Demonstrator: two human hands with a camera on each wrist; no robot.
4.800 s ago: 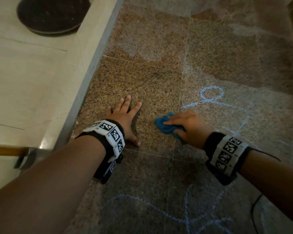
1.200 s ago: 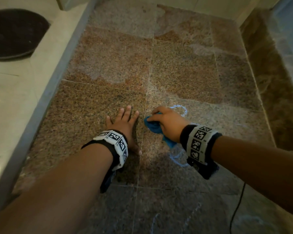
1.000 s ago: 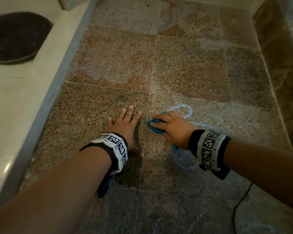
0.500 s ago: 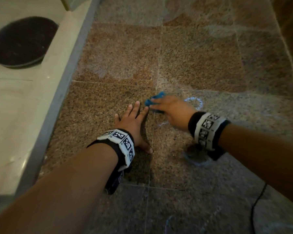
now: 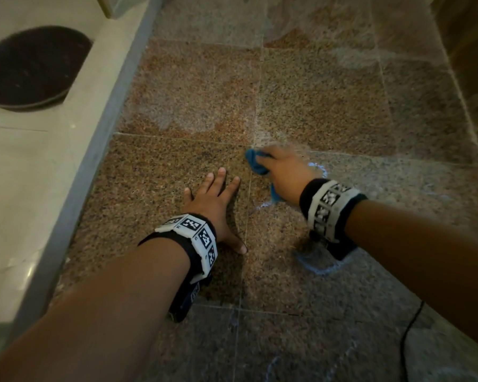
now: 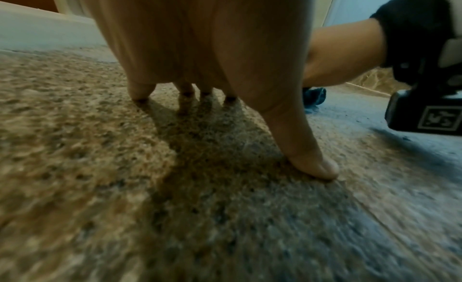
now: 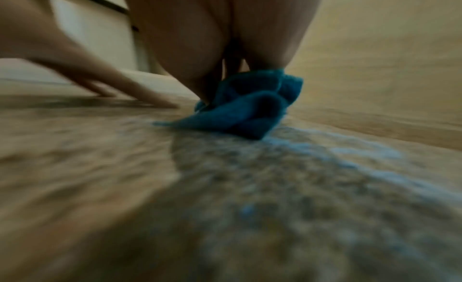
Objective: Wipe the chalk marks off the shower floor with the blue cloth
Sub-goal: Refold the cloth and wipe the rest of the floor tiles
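Note:
My right hand grips the bunched blue cloth and presses it on the speckled brown shower floor, just past a tile joint. The cloth shows crumpled under my palm in the right wrist view, and a bit of the cloth peeks out in the left wrist view. Pale blue chalk marks curve beside my right hand, and more chalk lies under my right wrist. My left hand rests flat on the floor, fingers spread, left of the cloth, holding nothing.
A raised pale ledge with a grey edge runs along the left, bearing a dark round mat. A darker stone wall borders the right. A thin black cable trails at lower right. Faint chalk lines show near the bottom.
My right hand has swept the cloth forward and left across the chalk loop, smearing and thinning it. The left hand stays planted on the floor.

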